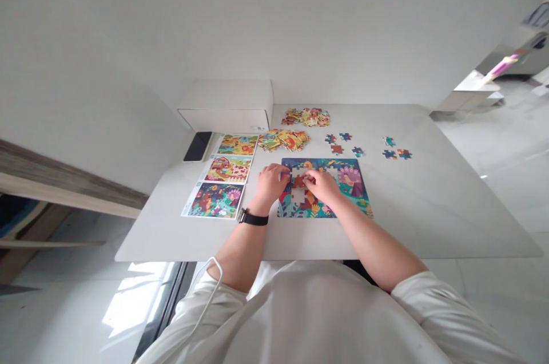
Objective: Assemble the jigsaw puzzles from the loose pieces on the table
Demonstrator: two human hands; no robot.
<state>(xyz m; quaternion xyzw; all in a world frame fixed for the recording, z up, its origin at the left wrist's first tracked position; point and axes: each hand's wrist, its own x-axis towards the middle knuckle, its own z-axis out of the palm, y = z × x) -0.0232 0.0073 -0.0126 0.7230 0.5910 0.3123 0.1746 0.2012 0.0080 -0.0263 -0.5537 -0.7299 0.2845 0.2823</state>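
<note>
A partly assembled jigsaw puzzle point(350, 178) with a dark, colourful animal scene lies on the table in front of me, with pale gaps in its middle. My right hand point(322, 185) reaches over it, thumb and fingers pinched at a brown puzzle piece point(298, 182) in the left gap. Whether that piece lies flat or is tilted I cannot tell. On the puzzle's left edge rests my left hand point(273, 182), its fingers loosely bent and apart, holding nothing. A black watch band circles the left wrist.
Several loose pieces point(337, 149) lie behind the puzzle, others point(404, 154) to the right. Two piles, an orange one point(285, 139) and a mixed one point(306, 117), sit farther back. Picture cards point(217, 200), a phone point(198, 146) and a white box point(225, 118) stand left.
</note>
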